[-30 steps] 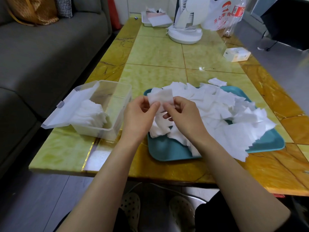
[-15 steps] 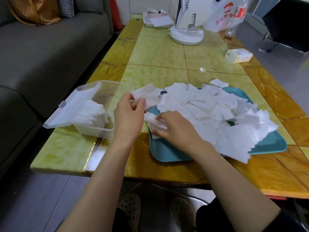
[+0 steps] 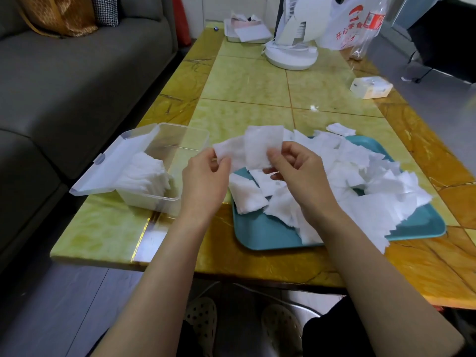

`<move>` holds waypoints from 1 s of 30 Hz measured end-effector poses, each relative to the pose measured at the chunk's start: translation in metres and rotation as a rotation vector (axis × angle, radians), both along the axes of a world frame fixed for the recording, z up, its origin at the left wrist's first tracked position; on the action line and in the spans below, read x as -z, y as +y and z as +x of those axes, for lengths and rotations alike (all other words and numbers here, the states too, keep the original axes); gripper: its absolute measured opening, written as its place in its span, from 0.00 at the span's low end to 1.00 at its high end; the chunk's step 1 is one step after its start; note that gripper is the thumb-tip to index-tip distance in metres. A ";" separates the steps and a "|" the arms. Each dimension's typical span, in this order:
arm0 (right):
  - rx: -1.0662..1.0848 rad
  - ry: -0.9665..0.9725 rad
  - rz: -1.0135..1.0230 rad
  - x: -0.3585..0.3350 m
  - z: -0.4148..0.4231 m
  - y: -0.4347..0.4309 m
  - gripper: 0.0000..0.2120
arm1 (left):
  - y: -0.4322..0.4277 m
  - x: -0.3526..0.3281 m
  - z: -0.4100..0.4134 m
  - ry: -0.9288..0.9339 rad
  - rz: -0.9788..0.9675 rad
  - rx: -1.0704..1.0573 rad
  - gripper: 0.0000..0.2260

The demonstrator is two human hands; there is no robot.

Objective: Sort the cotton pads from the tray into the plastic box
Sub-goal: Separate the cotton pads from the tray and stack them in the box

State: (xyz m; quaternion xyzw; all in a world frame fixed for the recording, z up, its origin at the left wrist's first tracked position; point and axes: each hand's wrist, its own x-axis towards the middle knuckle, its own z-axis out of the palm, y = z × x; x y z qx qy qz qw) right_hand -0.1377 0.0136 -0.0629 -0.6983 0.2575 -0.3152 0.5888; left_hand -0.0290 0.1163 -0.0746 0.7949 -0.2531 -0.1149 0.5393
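Hands: my left hand and right hand pinch one each.
Cotton pads: overlapped, squaring for plastic box.

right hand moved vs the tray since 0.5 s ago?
Yes, upward. The right hand has risen off the pad pile on the teal tray and now pinches a cotton pad above the tray's left end.

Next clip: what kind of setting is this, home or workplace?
Most likely a home living room: a grey sofa runs beside a low table, with a white fan and a printed plastic bag at its far end.
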 end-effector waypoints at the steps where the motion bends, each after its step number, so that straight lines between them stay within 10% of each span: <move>1: -0.052 -0.002 0.037 -0.001 0.000 0.002 0.05 | -0.001 -0.001 -0.002 0.031 -0.010 0.035 0.09; 30: -0.162 0.140 -0.232 0.004 -0.008 -0.011 0.11 | 0.003 -0.008 -0.011 0.227 -0.156 0.243 0.04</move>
